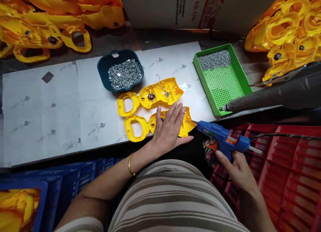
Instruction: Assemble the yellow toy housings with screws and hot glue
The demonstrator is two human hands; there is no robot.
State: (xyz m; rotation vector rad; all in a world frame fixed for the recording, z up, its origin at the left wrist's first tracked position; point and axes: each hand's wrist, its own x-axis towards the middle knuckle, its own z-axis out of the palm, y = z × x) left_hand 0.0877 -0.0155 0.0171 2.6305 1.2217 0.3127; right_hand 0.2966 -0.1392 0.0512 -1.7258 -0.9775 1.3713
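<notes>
My left hand [167, 129] lies flat, fingers stretched out, over the nearer yellow plastic shell half [136, 128] at the table's front edge, covering its middle. My right hand [234, 166] is wrapped round the handle of a blue hot glue gun [215, 131] with an orange trigger. The gun points left, its nozzle at the right end of that shell. A clear glue stick [255, 149] pokes out of its back. Just behind lies a second yellow shell half [160, 93], open side up, with thin wires, a small green board and a round dark part inside.
A dark teal bin [102, 75] and a green basket [213, 100] hold small metal screws. Yellow shells [75, 16] pile up back left and right, beside a cardboard box [160, 11]. A dark tool arm [273, 95] juts in from the right. Red crates [281, 158] and blue crates [57, 185] stand below.
</notes>
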